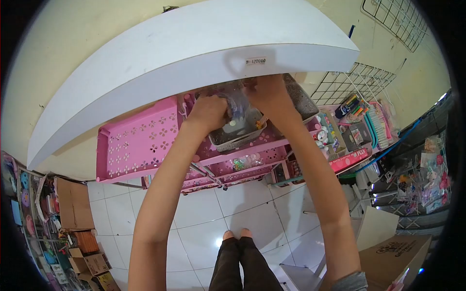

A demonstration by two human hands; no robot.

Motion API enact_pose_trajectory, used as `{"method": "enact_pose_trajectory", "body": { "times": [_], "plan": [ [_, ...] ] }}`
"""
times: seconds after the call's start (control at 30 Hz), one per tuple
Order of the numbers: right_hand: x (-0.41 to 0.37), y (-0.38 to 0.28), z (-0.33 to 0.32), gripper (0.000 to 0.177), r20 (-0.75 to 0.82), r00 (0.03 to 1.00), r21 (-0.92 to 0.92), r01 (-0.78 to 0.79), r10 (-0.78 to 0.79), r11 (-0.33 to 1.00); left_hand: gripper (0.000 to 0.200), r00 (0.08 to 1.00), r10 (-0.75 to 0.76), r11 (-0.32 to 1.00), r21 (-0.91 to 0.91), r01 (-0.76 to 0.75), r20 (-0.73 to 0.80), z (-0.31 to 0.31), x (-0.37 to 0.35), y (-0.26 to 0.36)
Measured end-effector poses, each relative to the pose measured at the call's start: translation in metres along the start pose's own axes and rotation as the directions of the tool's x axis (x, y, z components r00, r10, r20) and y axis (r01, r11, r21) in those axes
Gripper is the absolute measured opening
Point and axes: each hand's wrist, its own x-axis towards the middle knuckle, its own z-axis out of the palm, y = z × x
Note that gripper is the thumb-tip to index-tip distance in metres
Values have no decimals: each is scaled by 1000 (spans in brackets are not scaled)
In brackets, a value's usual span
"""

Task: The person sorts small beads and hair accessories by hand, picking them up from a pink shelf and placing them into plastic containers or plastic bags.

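Note:
My left hand (209,112) and my right hand (270,95) both grip a clear plastic bag (239,103) with small items inside. They hold it just under the edge of a white shelf (194,48), above a grey basket (238,136). The basket sits on the top tier of a pink plastic rack (141,140). A second grey basket (303,102) lies behind my right hand. What the bag holds is too blurred to tell.
Lower pink tiers (242,167) carry small packets. A shelf of stationery and toys (349,131) stands to the right, with a wire grid (349,82) behind it. Cardboard boxes (73,203) sit at the left, another box (393,257) at the lower right. White floor tiles lie below.

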Motion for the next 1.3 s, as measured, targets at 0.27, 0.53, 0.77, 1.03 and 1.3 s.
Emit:
{"method": "enact_pose_trajectory", "body": {
  "times": [0.27,0.53,0.77,1.03,1.3],
  "plan": [
    [-57,-29,-69,16,-32,992,303,-110,125,947,17,986,-122,975,-173,141,113,-35,-4,3],
    [-113,-23,-74,24,-82,937,584,-231,339,778,19,992,24,988,-156,-4,126,-32,3,-9],
    [-149,-15,-70,25,-18,892,621,-345,453,704,17,997,33,939,-339,-53,-65,-30,-9,-26],
    [-189,31,-12,24,415,866,396,-448,279,802,17,709,-427,535,-789,-302,-561,-7,-156,62],
    [-174,73,134,21,262,939,121,-260,222,958,31,958,-285,552,-815,176,14,121,-161,99]
  ]
}}
